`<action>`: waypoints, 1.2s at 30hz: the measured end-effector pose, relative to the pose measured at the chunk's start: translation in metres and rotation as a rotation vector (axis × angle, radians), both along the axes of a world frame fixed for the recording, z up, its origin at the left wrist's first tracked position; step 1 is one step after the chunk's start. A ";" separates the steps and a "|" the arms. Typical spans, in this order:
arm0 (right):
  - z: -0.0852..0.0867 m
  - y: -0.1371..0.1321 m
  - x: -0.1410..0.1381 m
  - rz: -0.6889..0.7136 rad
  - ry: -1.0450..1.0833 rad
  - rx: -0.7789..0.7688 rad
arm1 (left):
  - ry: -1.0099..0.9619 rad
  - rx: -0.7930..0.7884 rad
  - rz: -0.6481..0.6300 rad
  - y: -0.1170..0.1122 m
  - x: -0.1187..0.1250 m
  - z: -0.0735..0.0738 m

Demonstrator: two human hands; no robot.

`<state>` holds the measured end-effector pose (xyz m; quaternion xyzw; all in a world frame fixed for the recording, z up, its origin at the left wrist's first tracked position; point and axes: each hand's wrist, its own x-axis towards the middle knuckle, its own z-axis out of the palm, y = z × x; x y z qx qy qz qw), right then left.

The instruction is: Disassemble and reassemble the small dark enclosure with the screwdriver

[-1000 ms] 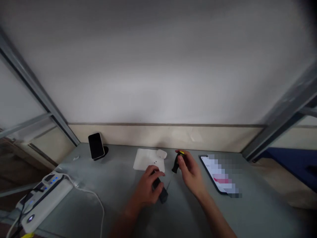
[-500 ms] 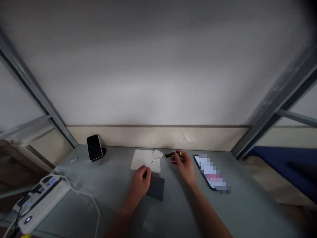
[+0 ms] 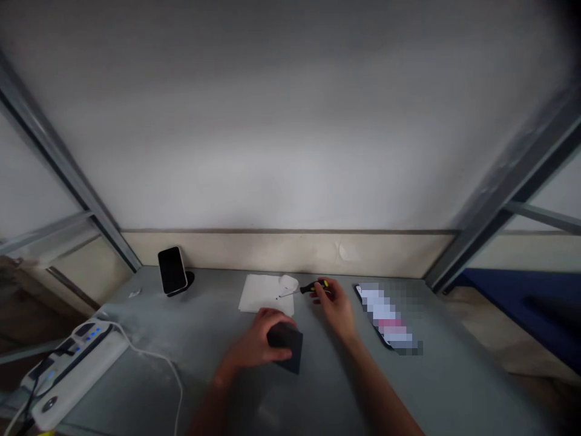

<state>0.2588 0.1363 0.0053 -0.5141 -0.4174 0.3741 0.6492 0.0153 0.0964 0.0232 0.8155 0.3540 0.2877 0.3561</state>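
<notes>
My left hand [image 3: 256,340] is closed around a flat black rectangular device [image 3: 287,348] and tilts it up off the grey table [image 3: 204,357]. My right hand [image 3: 334,303] grips a small screwdriver with a black and yellow handle [image 3: 315,287]. Its thin shaft points left toward a white sheet of paper [image 3: 261,293]. A small white rounded case [image 3: 288,282] and a few tiny dark specks rest on that sheet.
A dark phone [image 3: 172,270] stands on a holder at the back left. A lit phone [image 3: 385,316] lies flat to the right. A white power strip [image 3: 68,369] with blue lights and a white cable sits at the left edge. Metal frame posts rise at both sides.
My left hand laid the black device flat, then gripped and tilted it up again. My right hand turned the screwdriver from upright to lying level, tip toward the paper.
</notes>
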 end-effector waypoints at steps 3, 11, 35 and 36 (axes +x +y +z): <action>0.001 0.000 0.000 -0.011 0.004 0.002 | 0.071 -0.073 -0.211 -0.002 -0.011 0.007; 0.005 0.000 0.004 -0.069 0.048 -0.012 | -0.024 -0.136 -0.001 -0.007 -0.001 -0.002; 0.011 -0.005 0.009 -0.106 0.093 -0.100 | -0.181 -0.147 0.465 0.006 0.021 -0.023; 0.012 -0.006 0.008 -0.102 0.090 -0.096 | -0.196 -0.158 0.481 0.007 0.020 -0.023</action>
